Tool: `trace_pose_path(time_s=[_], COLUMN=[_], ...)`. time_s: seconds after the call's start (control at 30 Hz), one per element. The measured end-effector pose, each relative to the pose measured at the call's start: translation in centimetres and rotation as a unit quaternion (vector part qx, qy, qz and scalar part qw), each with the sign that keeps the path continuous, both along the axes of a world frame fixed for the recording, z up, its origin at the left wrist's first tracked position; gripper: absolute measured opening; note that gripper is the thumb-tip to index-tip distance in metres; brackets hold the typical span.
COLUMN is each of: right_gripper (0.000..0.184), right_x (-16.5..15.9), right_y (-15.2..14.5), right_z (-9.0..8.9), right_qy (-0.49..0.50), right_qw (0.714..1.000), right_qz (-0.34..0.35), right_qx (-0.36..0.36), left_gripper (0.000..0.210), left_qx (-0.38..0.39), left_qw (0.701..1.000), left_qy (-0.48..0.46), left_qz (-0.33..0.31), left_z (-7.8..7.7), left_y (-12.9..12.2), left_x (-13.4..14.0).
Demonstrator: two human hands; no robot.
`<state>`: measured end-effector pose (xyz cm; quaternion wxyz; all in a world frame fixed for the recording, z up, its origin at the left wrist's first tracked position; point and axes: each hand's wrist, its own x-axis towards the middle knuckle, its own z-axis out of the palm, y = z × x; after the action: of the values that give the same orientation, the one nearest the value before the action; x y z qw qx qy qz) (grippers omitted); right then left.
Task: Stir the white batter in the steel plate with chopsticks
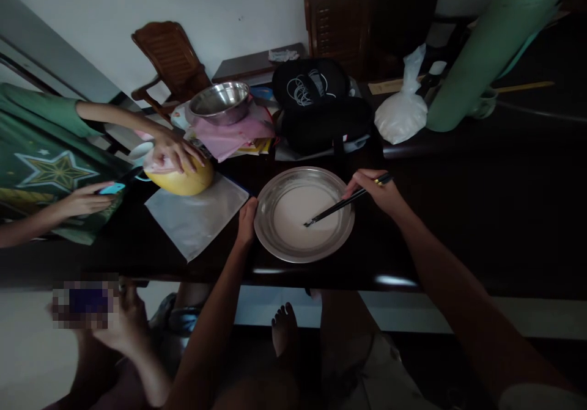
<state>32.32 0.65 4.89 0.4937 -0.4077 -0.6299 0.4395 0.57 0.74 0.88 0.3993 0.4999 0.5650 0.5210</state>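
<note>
A wide metal bowl [270, 239] stands on the dark table, holding a milky white liquid [298, 208]. My left hand [247, 220] is closed on the bowl's left rim. In my right hand [373, 187] is a pair of black chopsticks [334, 207], held slanting over the right rim, with their tips in the liquid near the middle of the bowl. A clear plastic sleeve [197, 220] lies flat on the table just left of my left hand.
At left, a person in green steadies a yellow melon [197, 181] and holds a blue-handled knife [114, 187]. Behind are a steel basin [220, 104], a black bag [325, 117], a tied bag of white powder [401, 117] and a tall green flask [481, 62]. Another person's hands [123, 318] are lower left.
</note>
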Motion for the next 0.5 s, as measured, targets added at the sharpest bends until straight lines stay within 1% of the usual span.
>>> trace_pose_path(time_s=[0.1, 0.17, 0.3, 0.33, 0.4, 0.5], right_gripper=[0.037, 0.036, 0.039, 0.040, 0.042, 0.041], right_x=[-0.27, -0.26, 0.08, 0.09, -0.08, -0.42], right_y=[-0.11, -0.10, 0.00, -0.02, -0.13, -0.25], right_z=[0.06, 0.18, 0.32, 0.31, 0.24, 0.19], right_qy=[-0.060, -0.077, -0.015, -0.003, 0.002, -0.027], right_qw=[0.997, 0.996, 0.999, 1.000, 1.000, 0.999], right_qz=[0.026, 0.012, -0.032, -0.029, 0.000, 0.046], right_qx=[0.030, 0.044, 0.010, 0.000, -0.011, -0.007], left_gripper=[0.046, 0.047, 0.049, 0.048, 0.048, 0.049], left_qx=[0.005, 0.007, -0.003, -0.005, -0.003, 0.000], left_qw=[1.000, 1.000, 1.000, 1.000, 1.000, 1.000], left_qy=[0.000, -0.003, -0.005, -0.003, -0.001, -0.007], left_qz=[-0.004, -0.003, -0.004, -0.001, 0.004, 0.005], left_z=[-0.09, -0.13, -0.08, -0.06, -0.05, -0.05], left_y=[-0.02, -0.02, -0.02, -0.01, 0.00, 0.03], left_x=[-0.03, -0.03, -0.02, -0.04, -0.06, -0.03])
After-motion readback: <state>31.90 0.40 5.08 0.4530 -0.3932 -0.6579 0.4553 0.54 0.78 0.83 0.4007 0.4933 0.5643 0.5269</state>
